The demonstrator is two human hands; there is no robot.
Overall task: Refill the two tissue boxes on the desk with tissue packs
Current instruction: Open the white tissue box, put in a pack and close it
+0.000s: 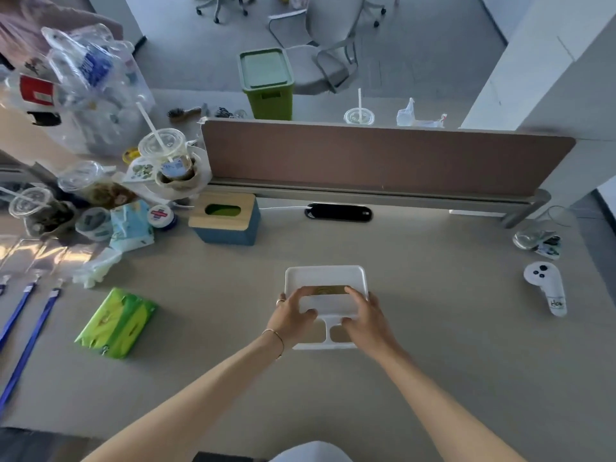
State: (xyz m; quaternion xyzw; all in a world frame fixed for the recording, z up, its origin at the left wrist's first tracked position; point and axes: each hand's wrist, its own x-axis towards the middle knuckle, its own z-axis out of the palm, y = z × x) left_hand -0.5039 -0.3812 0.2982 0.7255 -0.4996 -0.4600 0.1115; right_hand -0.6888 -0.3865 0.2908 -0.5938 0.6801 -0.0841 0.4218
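A white tissue box [325, 276] lies in the middle of the desk, and through its slot something green and yellow shows. My left hand [293, 315] grips its left side and my right hand [365, 316] its right side, fingers curled over the top. A white open frame [328, 345] juts out from under my hands at the near edge. A blue tissue box with a wooden lid [226, 218] stands further back to the left, green showing through its oval slot. A green tissue pack [116, 323] lies flat on the desk at the left.
A brown divider panel [383, 158] closes the desk's far edge. Cups, plastic bags and wrappers [100, 195] crowd the left side, with blue lanyards [23, 328] near the left edge. A white controller [546, 288] lies at the right. A black cable port [338, 212] sits behind.
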